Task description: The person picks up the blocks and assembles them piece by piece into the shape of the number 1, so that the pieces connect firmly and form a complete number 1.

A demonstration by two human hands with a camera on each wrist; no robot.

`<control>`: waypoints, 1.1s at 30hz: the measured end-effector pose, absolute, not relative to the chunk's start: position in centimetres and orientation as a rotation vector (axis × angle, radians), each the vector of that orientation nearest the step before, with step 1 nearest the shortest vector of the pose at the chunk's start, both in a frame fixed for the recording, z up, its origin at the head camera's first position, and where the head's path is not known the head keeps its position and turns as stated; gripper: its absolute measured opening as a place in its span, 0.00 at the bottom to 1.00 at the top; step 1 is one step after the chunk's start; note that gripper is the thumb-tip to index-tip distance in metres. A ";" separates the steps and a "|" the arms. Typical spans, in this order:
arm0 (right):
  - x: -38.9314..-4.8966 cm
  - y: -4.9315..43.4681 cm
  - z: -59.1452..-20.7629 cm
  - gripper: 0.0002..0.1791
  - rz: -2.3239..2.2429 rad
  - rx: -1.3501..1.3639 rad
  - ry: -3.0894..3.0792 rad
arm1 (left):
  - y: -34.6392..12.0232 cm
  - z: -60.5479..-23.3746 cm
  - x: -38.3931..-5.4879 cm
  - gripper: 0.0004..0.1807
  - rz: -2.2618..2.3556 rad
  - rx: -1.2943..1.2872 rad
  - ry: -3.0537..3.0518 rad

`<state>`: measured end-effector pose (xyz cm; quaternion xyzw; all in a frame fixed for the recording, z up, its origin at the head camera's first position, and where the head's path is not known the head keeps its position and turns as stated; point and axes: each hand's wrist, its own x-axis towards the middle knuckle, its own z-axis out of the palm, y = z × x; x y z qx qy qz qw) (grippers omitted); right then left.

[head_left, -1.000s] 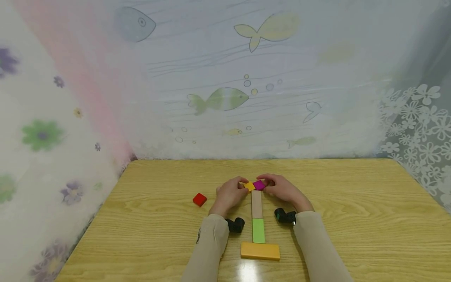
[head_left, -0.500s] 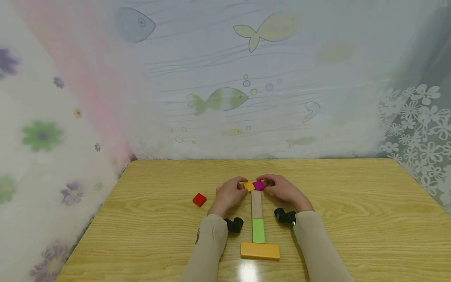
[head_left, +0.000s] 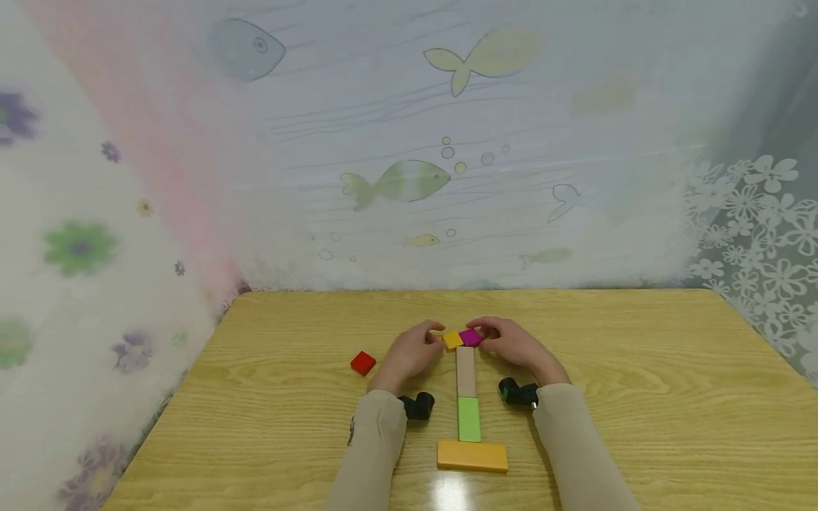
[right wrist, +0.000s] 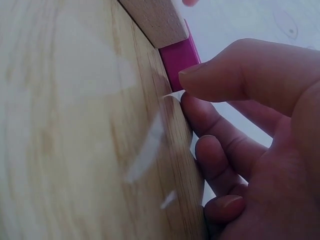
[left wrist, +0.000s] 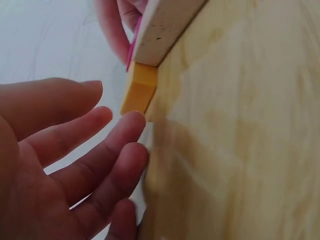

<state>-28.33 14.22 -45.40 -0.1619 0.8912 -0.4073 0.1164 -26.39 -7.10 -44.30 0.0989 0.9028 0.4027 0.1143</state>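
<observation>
In the head view, a yellow square block and a magenta square block lie side by side at the far end of a column. My left hand is beside the yellow block, its fingers apart; the left wrist view shows a gap between thumb and fingertips, with the yellow block just beyond them. My right hand pinches the magenta block, its thumb on the block's corner. Nearer the body, a plain wooden block, a green block and a long orange block continue the column.
A red block lies on the wooden table, left of my left hand. Black wrist devices are on both arms. A printed curtain with fish hangs behind the table's far edge.
My left hand has let go of the yellow block and drawn slightly left, its fingers parting. The right hand and the blocks look the same.
</observation>
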 end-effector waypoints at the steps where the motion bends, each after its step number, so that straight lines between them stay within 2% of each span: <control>1: -28.3 14.2 -45.4 0.21 -1.192 -0.471 2.612 | -7.2 -44.2 -26.3 0.19 1.181 0.291 2.651; 28: -28.4 14.3 -45.5 0.21 -1.189 -0.501 2.609 | -9.7 -42.6 -25.1 0.19 1.059 0.253 2.703; 33: -28.2 14.3 -45.3 0.21 -1.205 -0.505 2.598 | -10.7 -42.0 -24.9 0.16 1.077 0.204 2.738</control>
